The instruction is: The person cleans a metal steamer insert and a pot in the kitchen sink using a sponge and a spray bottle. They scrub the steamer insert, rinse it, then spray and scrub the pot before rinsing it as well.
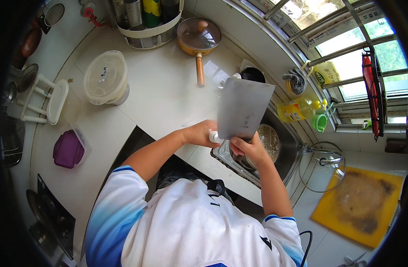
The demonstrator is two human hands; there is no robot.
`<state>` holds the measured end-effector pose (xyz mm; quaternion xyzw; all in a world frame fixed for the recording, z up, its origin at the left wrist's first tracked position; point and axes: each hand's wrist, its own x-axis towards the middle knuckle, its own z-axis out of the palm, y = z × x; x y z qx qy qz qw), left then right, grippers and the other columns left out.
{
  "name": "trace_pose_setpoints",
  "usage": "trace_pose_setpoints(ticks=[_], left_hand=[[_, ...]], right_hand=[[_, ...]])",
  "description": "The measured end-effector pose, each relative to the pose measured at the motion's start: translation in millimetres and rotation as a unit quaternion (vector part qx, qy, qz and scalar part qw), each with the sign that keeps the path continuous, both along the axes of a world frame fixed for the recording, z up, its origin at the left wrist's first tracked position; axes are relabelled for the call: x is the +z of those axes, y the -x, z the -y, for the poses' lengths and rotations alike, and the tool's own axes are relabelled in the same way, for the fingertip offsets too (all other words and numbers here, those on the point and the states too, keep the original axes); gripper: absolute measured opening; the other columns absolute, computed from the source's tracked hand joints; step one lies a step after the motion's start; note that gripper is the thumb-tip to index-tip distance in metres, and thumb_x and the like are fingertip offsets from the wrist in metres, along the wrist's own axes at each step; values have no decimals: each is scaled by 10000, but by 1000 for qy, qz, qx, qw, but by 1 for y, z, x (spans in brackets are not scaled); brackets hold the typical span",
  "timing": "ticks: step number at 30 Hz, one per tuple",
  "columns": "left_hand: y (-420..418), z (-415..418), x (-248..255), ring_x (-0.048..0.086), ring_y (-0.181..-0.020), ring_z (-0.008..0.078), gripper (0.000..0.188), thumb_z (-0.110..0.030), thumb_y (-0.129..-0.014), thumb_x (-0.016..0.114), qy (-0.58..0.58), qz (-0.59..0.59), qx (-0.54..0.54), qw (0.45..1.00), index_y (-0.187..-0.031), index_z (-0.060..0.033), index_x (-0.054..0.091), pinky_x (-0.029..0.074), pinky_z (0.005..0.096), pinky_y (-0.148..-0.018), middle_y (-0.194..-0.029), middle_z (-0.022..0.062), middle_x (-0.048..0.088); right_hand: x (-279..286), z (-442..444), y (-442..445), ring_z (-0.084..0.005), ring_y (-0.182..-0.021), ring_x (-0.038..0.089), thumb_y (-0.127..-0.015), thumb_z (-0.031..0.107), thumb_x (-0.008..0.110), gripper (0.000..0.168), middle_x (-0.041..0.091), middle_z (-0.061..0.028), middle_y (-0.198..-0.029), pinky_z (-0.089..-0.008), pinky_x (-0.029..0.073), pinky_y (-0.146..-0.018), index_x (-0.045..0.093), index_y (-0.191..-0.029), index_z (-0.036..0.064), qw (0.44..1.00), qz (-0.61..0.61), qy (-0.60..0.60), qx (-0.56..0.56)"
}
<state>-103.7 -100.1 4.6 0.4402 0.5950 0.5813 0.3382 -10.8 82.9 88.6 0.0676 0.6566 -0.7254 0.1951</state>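
Note:
My right hand (245, 148) grips the dark handle of a wide-bladed metal cleaver (245, 106), its blade standing up and away from me. Close on its left, my left hand (202, 133) is closed around a white cylindrical object (215, 137); most of that object is hidden by the fingers. Both hands are near the front left edge of the steel sink (285, 153). Beneath and beyond my right hand, a round metal pot (269, 142) with pale, speckled contents sits in the sink.
A lidded pan (199, 35), a bottle rack (147, 33) and a round lidded plastic tub (105, 78) stand on the counter. A purple-lidded box (69, 149) lies left. Right are a yellow dish-soap bottle (294, 110), a faucet (324, 161), a glass lid and a yellow cutting board (360, 203).

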Motion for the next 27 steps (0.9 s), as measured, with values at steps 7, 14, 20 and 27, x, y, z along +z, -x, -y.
trace_pose_setpoints(ticks=[7, 14, 20, 27], left_hand=[[1, -6, -5, 604, -900, 193, 288, -136, -730, 730, 2, 17, -15, 1000, -992, -69, 631, 484, 318, -821, -993, 75, 642], [-21, -19, -7, 599, -859, 258, 269, -125, -715, 719, -54, -95, 135, 985, -959, -70, 621, 487, 342, -788, -965, 112, 629], [-8, -13, -8, 608, -849, 201, 300, -128, -708, 743, -10, -45, -1, 999, -979, -77, 625, 491, 331, -781, -932, 70, 645], [4, -17, -5, 585, -742, 140, 240, -101, -696, 704, 14, 31, -115, 993, -913, -73, 605, 500, 290, -670, -813, 27, 623]], right_hand=[[4, 5, -7, -78, -446, 449, -876, 91, 566, 139, 527, -34, -571, -236, 358, -426, 576, -784, -14, 995, -20, -19, -92], [-16, 50, -44, -79, -516, 493, -885, 49, 567, 94, 538, -21, -610, -228, 376, -461, 580, -802, 7, 921, -189, -229, -252], [-10, 6, -31, -72, -538, 481, -856, 41, 586, 47, 533, -1, -607, -241, 378, -494, 605, -825, 11, 989, -97, -87, -77], [-6, -6, -16, -72, -476, 441, -852, 49, 606, 88, 503, -21, -553, -248, 354, -459, 630, -842, -35, 999, -17, 43, -21]])
